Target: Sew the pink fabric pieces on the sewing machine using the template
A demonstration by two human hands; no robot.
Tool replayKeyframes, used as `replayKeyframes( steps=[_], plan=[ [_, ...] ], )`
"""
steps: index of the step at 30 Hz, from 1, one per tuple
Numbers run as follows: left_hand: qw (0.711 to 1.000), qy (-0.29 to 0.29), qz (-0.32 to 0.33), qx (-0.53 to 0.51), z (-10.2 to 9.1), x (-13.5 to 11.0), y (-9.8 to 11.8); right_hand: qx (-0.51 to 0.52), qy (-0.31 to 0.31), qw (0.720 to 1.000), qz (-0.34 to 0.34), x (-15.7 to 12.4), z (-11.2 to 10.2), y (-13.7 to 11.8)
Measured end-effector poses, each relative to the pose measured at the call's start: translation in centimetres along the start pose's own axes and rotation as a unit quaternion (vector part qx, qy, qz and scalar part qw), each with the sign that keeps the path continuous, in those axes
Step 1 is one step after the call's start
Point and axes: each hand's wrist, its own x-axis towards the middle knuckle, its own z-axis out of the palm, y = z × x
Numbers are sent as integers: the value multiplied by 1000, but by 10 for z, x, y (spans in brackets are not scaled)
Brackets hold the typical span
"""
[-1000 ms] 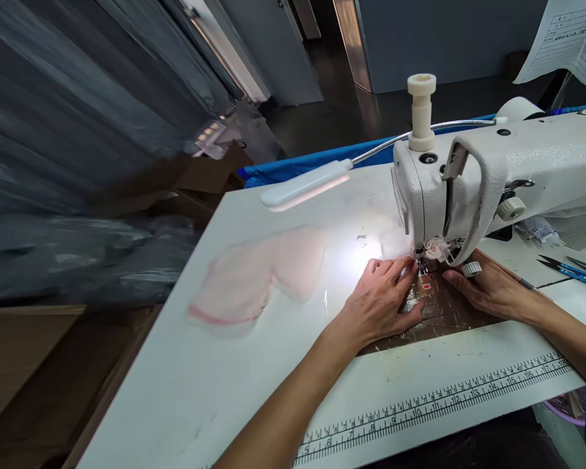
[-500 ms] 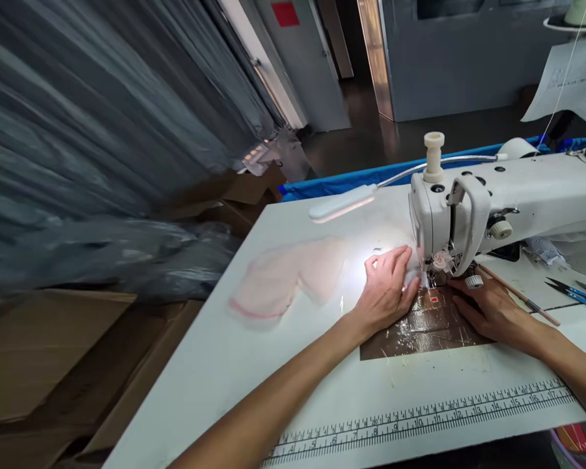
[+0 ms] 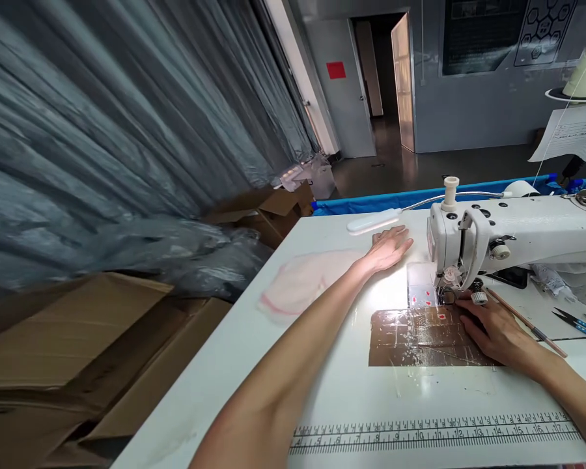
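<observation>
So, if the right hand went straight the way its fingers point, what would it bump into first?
Probably the small metal parts under the sewing machine head, just ahead of the right hand, though depth there is hard to judge.

Numbers 9 to 17 on ruler (image 3: 430,435)

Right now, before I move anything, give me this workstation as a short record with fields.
Left hand: fingers extended, near the lamp
Right hand: beside the sewing machine; fingertips partly hidden, grip unclear
Brown sheet: on the table, right hand over its right side
Pink cloth: left on table, blurred
Scissors: right on table
Ruler: along near edge
</observation>
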Motion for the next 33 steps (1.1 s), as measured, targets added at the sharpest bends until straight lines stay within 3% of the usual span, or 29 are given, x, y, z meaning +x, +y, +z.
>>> replayKeyframes(
  steps=[6, 14, 22, 27, 33],
  plan=[
    [1000, 21, -4, 15, -5, -31, -13, 0, 0, 1000, 0, -3, 7, 5],
    [992, -14, 127, 18, -12, -73, 1, 9, 3, 1000, 16, -5, 13, 10],
    [993, 92, -64, -36, -28, -75, -19, 1, -15, 1000, 20, -2, 7, 4],
    [983, 91, -133, -85, -21, -57, -21, -9, -1, 1000, 11, -2, 7, 4],
    [954, 82, -183, -223, -10, -39, -12, -23, 23, 999, -11, -2, 10, 4]
  ],
)
